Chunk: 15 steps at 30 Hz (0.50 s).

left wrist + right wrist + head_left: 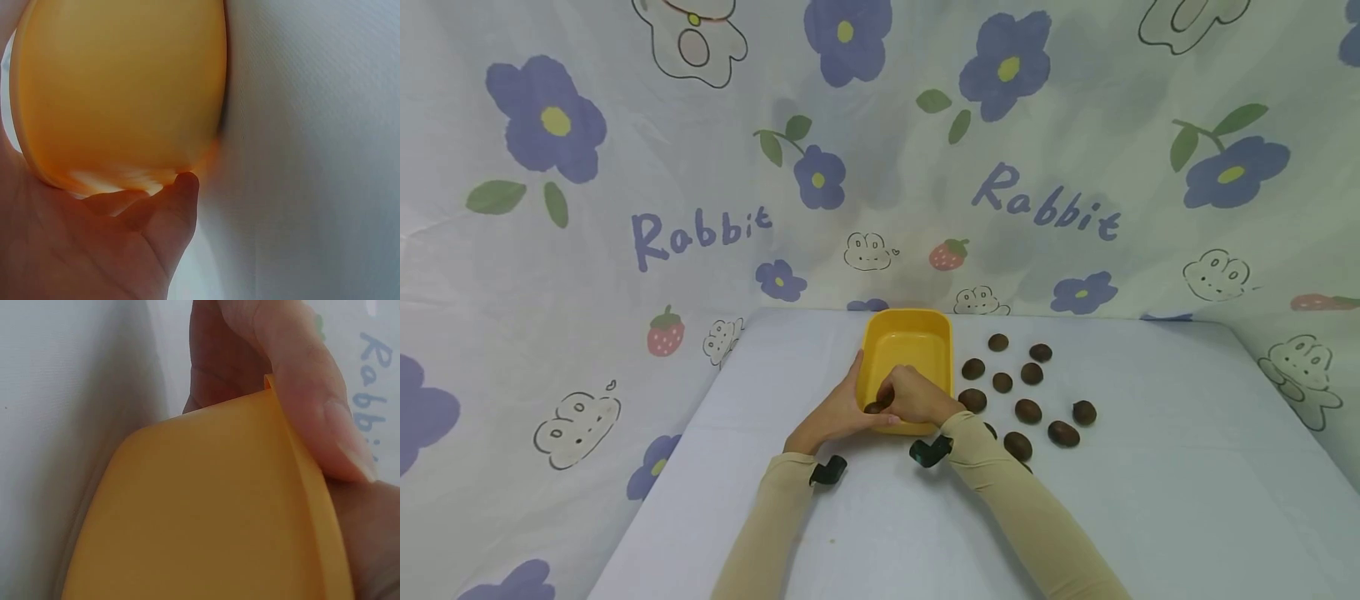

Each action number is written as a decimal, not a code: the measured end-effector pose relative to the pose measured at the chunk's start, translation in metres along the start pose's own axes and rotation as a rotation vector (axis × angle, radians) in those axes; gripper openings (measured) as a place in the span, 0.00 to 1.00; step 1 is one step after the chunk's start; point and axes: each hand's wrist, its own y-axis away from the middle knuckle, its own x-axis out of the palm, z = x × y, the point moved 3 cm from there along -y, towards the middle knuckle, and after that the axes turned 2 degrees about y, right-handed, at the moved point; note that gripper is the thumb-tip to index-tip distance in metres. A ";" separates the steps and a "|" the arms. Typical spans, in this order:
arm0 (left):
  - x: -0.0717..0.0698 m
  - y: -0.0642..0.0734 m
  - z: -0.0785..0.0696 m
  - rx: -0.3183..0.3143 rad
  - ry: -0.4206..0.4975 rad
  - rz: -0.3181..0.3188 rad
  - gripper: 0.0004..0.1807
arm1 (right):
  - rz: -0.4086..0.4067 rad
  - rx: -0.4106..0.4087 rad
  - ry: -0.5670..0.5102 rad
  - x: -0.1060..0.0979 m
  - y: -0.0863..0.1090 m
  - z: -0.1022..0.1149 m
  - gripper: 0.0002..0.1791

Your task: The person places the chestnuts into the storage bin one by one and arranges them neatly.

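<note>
A yellow plastic box (pixel 914 322) stands upright at the back middle of the white table. My left hand (pixel 838 410) grips its near left corner, the thumb lying along the near rim and the fingers against the left side wall. In the left wrist view those fingers (pixel 181 194) press the wall from outside. My right hand (pixel 917 395) reaches over the near rim into the box, its fingers curled down round a brown chestnut (pixel 886 398). Another chestnut (pixel 873 407) shows in the near left corner, close by the fingertips. The right wrist view shows mostly the box's outer wall (pixel 200 506).
Several loose chestnuts (pixel 1028 411) lie scattered on the table right of the box, some partly behind the right sleeve (pixel 992 458). A patterned cloth (pixel 865 183) hangs behind the table's back edge. The white tabletop (pixel 1180 467) stretches away to the right.
</note>
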 end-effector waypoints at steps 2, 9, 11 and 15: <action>0.000 0.000 -0.001 0.007 0.005 -0.001 0.77 | 0.000 0.004 -0.002 0.000 0.000 0.000 0.09; 0.000 0.003 0.000 -0.058 -0.020 0.002 0.79 | -0.065 0.021 -0.012 -0.010 0.008 0.004 0.17; 0.000 0.003 0.000 -0.073 -0.022 0.002 0.78 | -0.100 0.033 -0.040 -0.019 0.014 0.007 0.18; 0.001 0.001 0.000 -0.075 -0.030 0.003 0.79 | -0.197 0.049 -0.095 -0.047 0.033 0.008 0.19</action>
